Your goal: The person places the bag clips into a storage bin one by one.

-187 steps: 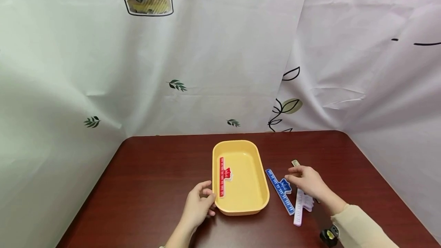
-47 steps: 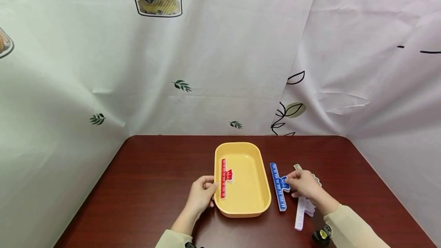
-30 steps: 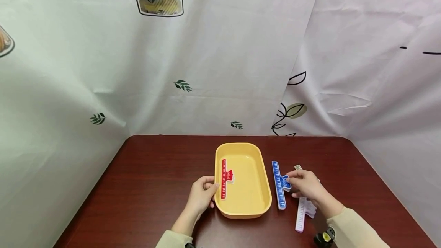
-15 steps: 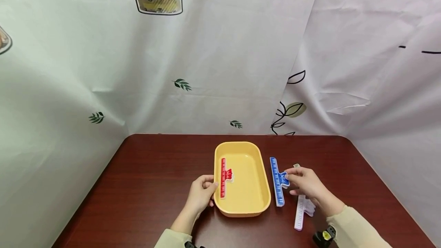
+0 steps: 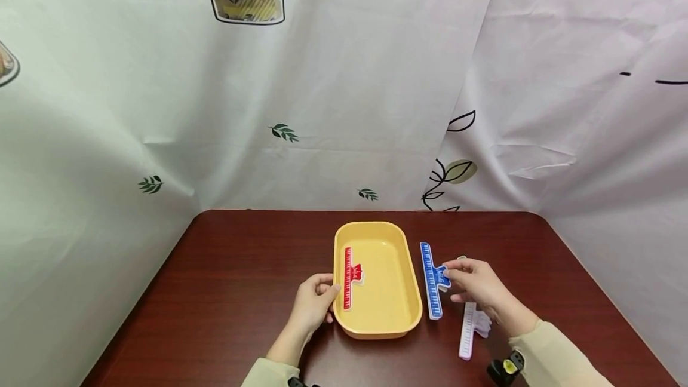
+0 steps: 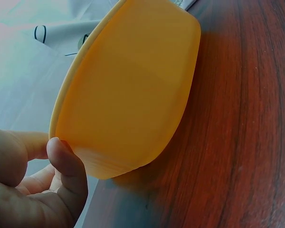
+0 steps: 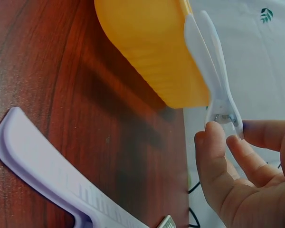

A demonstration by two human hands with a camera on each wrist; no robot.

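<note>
My left hand (image 5: 313, 304) pinches the left rim of a yellow plastic tray (image 5: 377, 334), thumb on the rim and fingertips against the outer wall. Inside the tray, along its left side, lies a red clip (image 5: 347, 279) with a piano-key pattern. Just right of the tray, my right hand (image 5: 480, 287) pinches the handle of a matching blue clip (image 5: 430, 282). Seen edge-on in the right wrist view, this clip (image 7: 211, 61) is up off the table, its long jaws slightly parted beside the tray's rim.
A lilac clip (image 5: 466, 333) lies on the dark red wooden table (image 5: 258, 267), below my right hand. A pale clip's end (image 5: 461, 257) peeks out behind that hand, the remainder hidden. White printed cloth (image 5: 344, 76) hangs behind the table and at both sides.
The blue clip, first flat on the table and slanted, has been pinched by its handle, turned more upright in view, and lifted slightly toward the tray. My left hand stays at the rim.
</note>
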